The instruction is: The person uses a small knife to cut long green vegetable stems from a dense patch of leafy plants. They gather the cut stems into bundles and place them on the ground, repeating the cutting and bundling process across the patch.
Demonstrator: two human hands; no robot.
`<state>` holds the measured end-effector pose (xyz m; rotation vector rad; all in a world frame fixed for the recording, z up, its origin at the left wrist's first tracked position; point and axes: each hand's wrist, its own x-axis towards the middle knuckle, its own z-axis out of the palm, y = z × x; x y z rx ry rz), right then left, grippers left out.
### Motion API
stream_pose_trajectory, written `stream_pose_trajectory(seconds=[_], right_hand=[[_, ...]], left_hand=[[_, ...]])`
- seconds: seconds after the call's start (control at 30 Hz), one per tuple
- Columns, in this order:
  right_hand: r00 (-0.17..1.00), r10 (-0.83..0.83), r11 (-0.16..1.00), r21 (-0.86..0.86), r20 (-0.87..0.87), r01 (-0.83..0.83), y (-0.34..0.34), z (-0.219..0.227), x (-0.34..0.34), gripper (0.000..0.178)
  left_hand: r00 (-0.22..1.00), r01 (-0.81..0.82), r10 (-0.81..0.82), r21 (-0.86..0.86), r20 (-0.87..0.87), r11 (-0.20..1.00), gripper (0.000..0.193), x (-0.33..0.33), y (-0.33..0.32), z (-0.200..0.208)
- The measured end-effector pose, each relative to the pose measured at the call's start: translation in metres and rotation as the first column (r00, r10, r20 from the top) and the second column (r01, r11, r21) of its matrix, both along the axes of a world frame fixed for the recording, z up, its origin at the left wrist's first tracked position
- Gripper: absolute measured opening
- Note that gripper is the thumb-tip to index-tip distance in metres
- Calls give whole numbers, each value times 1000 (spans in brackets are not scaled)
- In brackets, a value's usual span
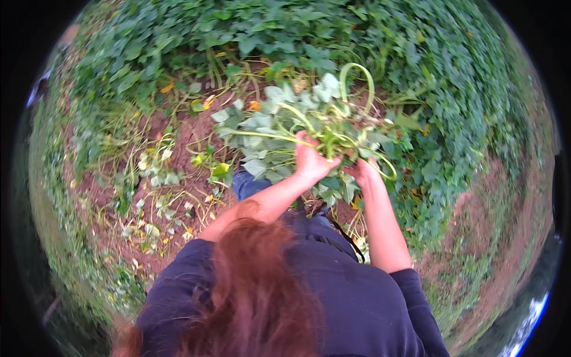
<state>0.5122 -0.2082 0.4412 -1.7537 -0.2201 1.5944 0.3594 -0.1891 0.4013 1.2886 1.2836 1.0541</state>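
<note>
Left hand [315, 162]: closed round leafy vines [328, 138] | right hand [365, 172]: partly hidden, seemingly grasping them

It's all reddish-brown dirt [193, 132] down there, kinda lumpy, with pale stringy stems [110, 147] strewn over the left side and droopy leaves [165, 177] plus some yellow ones [208, 102] scattered about. Thick green vines [178, 35] blanket the ground along the top and down the right, and past those there's another brownish strip [488, 193] with patchy low greenery [461, 262].
</note>
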Motion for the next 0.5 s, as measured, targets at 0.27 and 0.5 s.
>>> stream_pose_trajectory(seconds=[0.27, 0.5], right_hand=[[991, 19, 991, -137, 136, -1, -14, -37, 9, 25], [678, 445, 891, -216, 585, -398, 15, -30, -6, 24]], left_hand=[[923, 76, -235, -455, -304, 887, 64, -25, 7, 86], [969, -102, 28, -292, -246, 951, 65, -31, -5, 67]])
